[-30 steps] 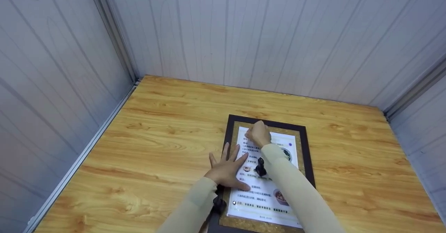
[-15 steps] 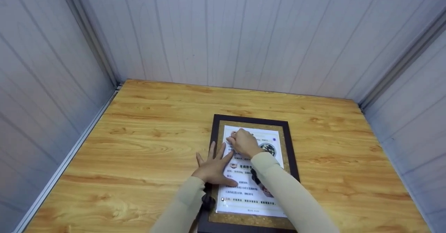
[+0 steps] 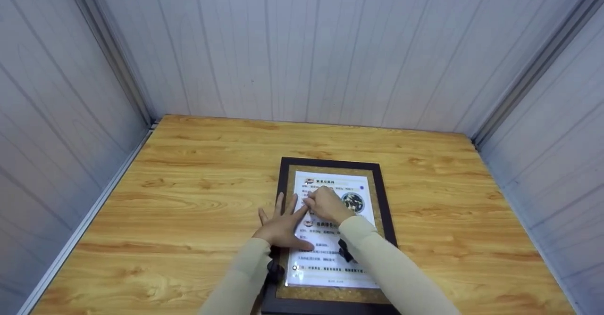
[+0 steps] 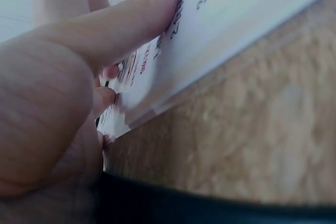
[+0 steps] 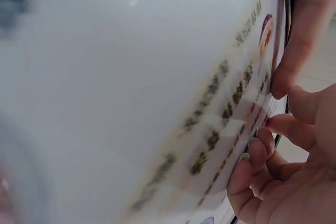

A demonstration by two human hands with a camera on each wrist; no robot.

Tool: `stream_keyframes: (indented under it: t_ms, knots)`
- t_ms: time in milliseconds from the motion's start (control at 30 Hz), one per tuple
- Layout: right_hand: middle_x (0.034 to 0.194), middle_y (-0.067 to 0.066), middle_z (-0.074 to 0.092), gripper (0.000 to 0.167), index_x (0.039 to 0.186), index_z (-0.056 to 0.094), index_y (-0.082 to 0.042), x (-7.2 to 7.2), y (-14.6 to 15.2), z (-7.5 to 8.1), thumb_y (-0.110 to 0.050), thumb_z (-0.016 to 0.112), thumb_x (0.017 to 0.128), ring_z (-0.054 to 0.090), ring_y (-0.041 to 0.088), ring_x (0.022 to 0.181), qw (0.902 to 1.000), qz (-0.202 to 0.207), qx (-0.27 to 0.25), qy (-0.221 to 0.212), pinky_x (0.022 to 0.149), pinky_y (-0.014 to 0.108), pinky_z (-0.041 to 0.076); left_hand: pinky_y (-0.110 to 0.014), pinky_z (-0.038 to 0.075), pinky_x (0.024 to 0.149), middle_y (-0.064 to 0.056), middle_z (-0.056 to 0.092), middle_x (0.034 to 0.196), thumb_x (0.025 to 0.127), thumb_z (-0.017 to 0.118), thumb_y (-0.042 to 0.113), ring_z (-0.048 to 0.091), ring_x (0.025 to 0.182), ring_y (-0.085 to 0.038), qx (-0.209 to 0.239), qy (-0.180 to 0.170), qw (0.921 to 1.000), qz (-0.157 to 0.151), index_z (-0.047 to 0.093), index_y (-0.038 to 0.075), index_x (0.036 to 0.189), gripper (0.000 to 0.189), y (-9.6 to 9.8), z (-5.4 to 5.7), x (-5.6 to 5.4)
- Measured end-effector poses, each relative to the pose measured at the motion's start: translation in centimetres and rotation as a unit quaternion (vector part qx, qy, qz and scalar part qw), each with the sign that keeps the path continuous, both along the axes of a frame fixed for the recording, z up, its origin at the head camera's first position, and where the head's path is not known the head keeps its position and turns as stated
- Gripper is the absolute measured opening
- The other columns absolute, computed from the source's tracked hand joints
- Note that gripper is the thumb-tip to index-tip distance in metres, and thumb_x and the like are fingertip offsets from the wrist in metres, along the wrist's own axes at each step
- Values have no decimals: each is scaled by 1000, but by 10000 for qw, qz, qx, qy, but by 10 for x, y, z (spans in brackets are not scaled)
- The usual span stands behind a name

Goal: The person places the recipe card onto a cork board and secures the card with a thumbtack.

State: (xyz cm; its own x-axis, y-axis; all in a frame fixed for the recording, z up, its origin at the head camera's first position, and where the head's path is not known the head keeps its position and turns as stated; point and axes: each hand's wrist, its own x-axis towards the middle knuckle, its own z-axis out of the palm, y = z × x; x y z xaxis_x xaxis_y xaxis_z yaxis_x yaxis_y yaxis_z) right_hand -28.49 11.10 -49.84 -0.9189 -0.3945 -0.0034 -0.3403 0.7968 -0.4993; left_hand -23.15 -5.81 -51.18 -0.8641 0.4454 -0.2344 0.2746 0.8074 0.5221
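A dark-framed cork board (image 3: 330,294) lies on the wooden table, with a white printed recipe sheet (image 3: 325,253) on it. My left hand (image 3: 279,228) rests with spread fingers across the left frame edge and the sheet. In the left wrist view, its thumb (image 4: 142,14) lies on the sheet. My right hand (image 3: 328,205) is curled, its fingertips on the sheet close to the left index finger. Nothing shows clearly between its fingers (image 5: 252,156). A blue round pin (image 3: 362,187) sits at the sheet's upper right corner, and a small pale pin (image 3: 294,268) at its lower left.
The wooden table (image 3: 203,164) stretches left, right and behind the board. Pale panel walls (image 3: 292,46) stand at the back and on both sides. A dark wrist camera (image 3: 275,272) sits beneath the left wrist.
My right hand has moved from the sheet's top left corner down toward the left index finger. My left hand stays spread in place. The head view has shifted, so the board appears further left.
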Motion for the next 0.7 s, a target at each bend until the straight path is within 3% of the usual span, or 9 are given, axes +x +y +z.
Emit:
stream_keyframes:
  t_ms: [300,500,600,700]
  knots:
    - [67,1,43,34,68,49,-13,47,27,2,-20,62,99,42,13,56,9995,-14,16,-301,53,26,37,-79,-17,96,-10,0,166,72,80,61,-20,146,-39,78,28,9999,80,27,24,159,108,-9,4,-3]
    - [65,0,49,29,72,59,-10,61,46,7,-20,60,99,47,11,54,9986,-289,-207,-388,50,27,42,-78,-17,97,-7,-2,166,71,79,64,-22,146,-36,-55,14,9999,136,25,27,159,109,-12,2,-10]
    - [76,4,59,19,91,71,-2,61,62,5,-16,60,98,56,17,66,9977,-624,-222,126,61,34,50,-78,-18,97,-8,-4,166,71,78,65,-23,146,-36,-54,-7,10000,83,24,27,159,110,-11,1,-13]
    - [96,14,64,23,111,70,4,59,85,0,-11,62,96,61,28,89,9918,-898,-175,890,81,45,52,-78,-19,96,-9,-6,166,72,77,65,-25,145,-36,7,-38,10000,1,21,26,160,111,-11,0,-15]
